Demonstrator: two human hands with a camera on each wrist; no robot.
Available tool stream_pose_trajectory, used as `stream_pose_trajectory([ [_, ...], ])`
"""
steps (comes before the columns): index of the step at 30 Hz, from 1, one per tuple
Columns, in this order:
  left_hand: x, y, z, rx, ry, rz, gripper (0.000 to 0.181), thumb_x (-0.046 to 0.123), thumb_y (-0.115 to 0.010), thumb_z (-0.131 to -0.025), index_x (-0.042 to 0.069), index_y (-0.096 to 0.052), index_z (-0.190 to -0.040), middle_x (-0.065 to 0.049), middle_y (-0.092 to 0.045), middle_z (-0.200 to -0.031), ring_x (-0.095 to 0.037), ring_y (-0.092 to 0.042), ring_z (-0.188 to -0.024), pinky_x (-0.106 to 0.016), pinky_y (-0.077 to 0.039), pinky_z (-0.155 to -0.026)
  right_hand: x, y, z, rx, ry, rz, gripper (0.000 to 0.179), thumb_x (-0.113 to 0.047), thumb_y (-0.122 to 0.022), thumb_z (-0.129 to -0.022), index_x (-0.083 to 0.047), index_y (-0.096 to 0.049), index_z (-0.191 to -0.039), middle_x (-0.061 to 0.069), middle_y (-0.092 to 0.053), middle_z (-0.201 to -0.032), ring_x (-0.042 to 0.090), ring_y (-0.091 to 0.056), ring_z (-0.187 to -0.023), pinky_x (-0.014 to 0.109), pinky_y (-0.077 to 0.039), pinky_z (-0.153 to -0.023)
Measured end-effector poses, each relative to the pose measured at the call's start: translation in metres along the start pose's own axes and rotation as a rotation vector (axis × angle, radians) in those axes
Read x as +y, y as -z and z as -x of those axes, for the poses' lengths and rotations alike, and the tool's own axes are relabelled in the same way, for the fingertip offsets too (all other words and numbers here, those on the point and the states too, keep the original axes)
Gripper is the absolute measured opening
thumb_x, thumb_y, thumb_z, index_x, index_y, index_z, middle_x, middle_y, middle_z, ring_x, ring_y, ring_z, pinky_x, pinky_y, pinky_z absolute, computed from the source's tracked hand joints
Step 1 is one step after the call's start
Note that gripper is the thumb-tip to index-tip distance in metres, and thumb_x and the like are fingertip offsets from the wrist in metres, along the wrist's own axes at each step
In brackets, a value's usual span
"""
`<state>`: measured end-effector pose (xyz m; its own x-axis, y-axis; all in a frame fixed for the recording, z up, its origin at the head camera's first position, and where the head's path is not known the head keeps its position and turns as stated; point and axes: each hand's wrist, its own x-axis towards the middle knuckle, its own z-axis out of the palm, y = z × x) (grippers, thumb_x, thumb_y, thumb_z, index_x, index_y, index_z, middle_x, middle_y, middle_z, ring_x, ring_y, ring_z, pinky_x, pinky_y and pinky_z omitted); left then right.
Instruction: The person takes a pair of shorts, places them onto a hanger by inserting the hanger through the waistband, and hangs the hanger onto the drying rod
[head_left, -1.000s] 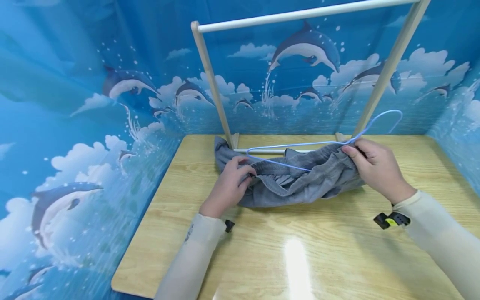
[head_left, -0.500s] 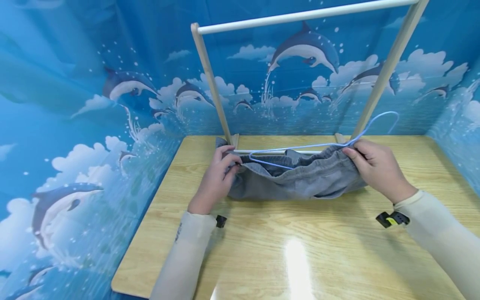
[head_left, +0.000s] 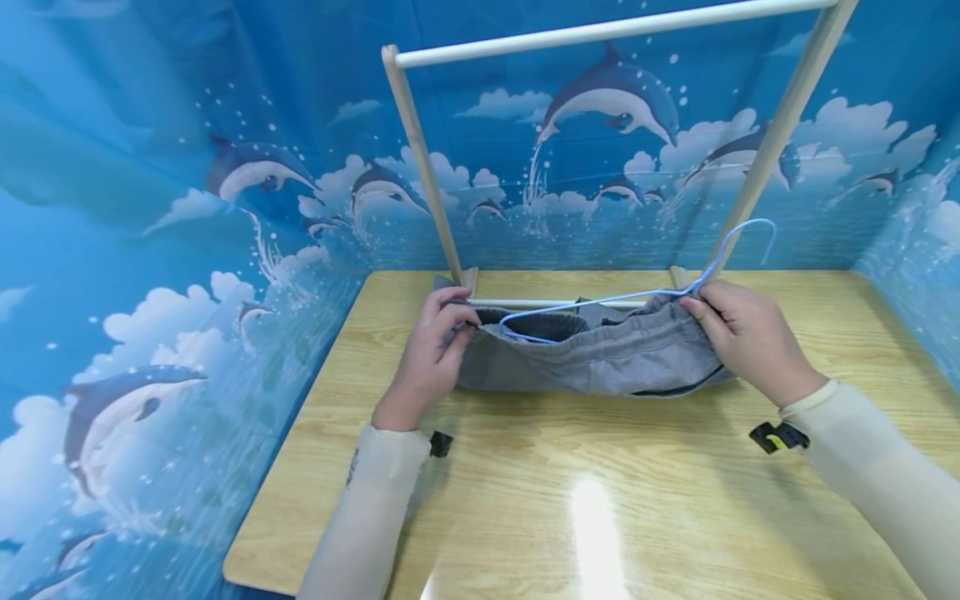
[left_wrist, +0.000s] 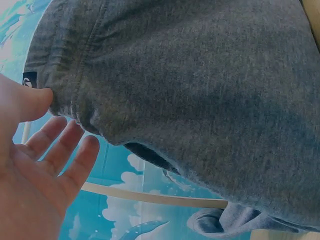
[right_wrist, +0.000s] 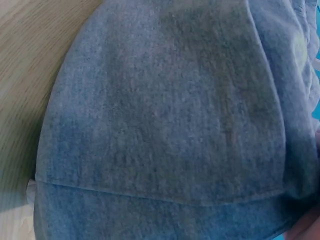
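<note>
Grey pants (head_left: pixel 592 367) with an elastic waistband stand bunched on the table, waist opening upward. A thin blue wire hanger (head_left: pixel 592 305) slants into that opening; its left end dips inside the waist and its hook rises at the right. My left hand (head_left: pixel 427 354) pinches the waistband's left side. In the left wrist view, the thumb lies on the waistband (left_wrist: pixel 65 65) near a small dark label, the other fingers spread below its edge. My right hand (head_left: pixel 757 342) grips the waistband's right end beside the hanger's neck. Cloth fills the right wrist view, with little of that hand showing.
Behind the pants stands a wooden rack with a pale top rail (head_left: pixel 600 33) and a low crossbar (head_left: pixel 525 303). The wooden table (head_left: pixel 525 500) ends at a dolphin-printed curtain (head_left: pixel 187 292) on the back and sides.
My left hand has moved left along the waistband, pulling it wider and smoother. The hanger's hook has shifted left, and its left end has sunk deeper into the waist opening.
</note>
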<state>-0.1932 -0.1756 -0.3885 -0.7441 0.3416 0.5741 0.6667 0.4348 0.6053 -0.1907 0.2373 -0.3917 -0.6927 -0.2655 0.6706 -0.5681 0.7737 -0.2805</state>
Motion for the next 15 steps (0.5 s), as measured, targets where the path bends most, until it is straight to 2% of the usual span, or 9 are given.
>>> stream_pose_trajectory([
  [7, 0.0033, 0.0011, -0.0007, -0.018, -0.005, 0.021, 0.014, 0.002, -0.055, -0.106, 0.011, -0.066, -0.104, -0.012, -0.046, -0.149, -0.024, -0.048, -0.137, -0.047, -0.048, -0.106, 0.0028, -0.0015, 0.0008, 0.022, 0.01, 0.003, 0.017, 0.001, -0.075, -0.091, -0.01, -0.064, -0.085, -0.005, -0.045, -0.065, 0.008, -0.034, -0.057, 0.022, -0.026, -0.054],
  [15, 0.0051, -0.0004, -0.0016, -0.022, -0.021, 0.035, 0.013, 0.003, -0.055, -0.106, 0.011, -0.065, -0.107, -0.009, -0.053, -0.145, -0.023, -0.053, -0.131, -0.044, -0.052, -0.097, 0.0022, -0.0026, -0.0002, -0.002, 0.017, 0.004, 0.02, 0.0, -0.075, -0.092, -0.012, -0.063, -0.083, -0.006, -0.045, -0.066, 0.008, -0.035, -0.057, 0.022, -0.027, -0.055],
])
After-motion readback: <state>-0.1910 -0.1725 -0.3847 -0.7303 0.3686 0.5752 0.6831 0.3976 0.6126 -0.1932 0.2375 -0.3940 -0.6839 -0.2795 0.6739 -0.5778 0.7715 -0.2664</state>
